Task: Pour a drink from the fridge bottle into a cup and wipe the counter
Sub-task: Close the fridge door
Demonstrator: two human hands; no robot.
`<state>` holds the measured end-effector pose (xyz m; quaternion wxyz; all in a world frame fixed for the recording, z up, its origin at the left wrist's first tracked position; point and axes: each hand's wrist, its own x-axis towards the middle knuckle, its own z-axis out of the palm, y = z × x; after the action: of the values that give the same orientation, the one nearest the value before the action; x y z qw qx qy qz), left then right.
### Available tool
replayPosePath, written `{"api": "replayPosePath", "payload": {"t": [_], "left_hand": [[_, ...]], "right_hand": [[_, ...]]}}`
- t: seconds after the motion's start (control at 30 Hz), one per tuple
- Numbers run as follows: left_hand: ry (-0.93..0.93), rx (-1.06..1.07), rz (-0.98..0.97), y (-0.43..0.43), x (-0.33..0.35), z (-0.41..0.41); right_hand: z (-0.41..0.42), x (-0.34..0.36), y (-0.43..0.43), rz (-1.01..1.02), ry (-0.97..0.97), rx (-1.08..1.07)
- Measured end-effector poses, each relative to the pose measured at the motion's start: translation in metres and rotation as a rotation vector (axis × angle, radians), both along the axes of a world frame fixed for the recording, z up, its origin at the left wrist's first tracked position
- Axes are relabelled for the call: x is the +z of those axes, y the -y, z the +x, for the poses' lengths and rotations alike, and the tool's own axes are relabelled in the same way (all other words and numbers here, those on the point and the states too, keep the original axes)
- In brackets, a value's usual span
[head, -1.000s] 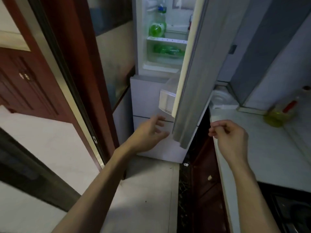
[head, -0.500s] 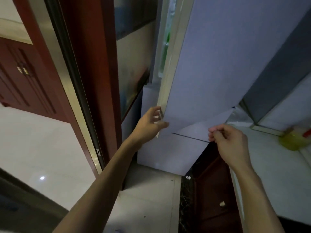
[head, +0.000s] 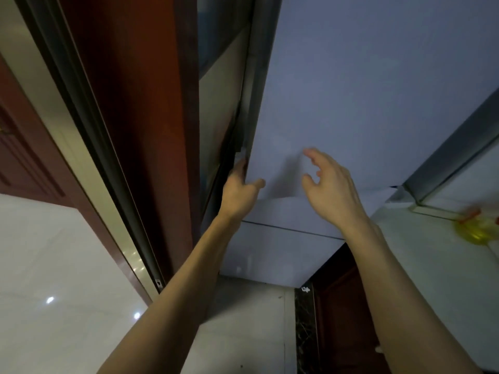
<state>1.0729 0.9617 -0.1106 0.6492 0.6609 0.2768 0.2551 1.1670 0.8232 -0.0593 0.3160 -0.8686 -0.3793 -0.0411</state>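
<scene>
Pale grey and flat, the fridge door (head: 364, 98) now fills the view just beyond your hands, where a second ago it stood open on the green bottles in its racks; the bottle is shut out of sight behind it and no cup shows. Your left hand (head: 239, 191) hooks its fingers round the door's edge with the thumb on the face, while your right hand (head: 328, 188) hovers spread and empty just beside it. By my reading, no drink is out yet, so the pour has not begun.

your fridge door (head: 364, 90) fills the upper right of the frame, door frame (head: 129, 103) left, counter (head: 432, 265) lower right.
</scene>
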Motion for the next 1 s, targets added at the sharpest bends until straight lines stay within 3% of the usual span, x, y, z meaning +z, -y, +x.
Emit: {"api": "replayPosePath", "payload": {"t": [0.3,0.57,0.83,1.0], "left_hand": [[0.047,0.08,-0.103,-0.038,-0.004,0.048],[0.021,0.19,-0.036,-0.057,-0.015,0.099],[0.021,0.226,-0.223,-0.06,-0.002,0.157],[0.052,0.211,-0.241,-0.061,0.0,0.169]], "right_hand": [[0.064,-0.009,-0.047,-0.15,0.006,-0.012],[0.106,-0.036,-0.067,0.036,0.096,0.051],[0.156,-0.046,-0.086,0.133,0.041,0.142],[0.171,-0.062,-0.082,-0.043,0.143,0.251]]}}
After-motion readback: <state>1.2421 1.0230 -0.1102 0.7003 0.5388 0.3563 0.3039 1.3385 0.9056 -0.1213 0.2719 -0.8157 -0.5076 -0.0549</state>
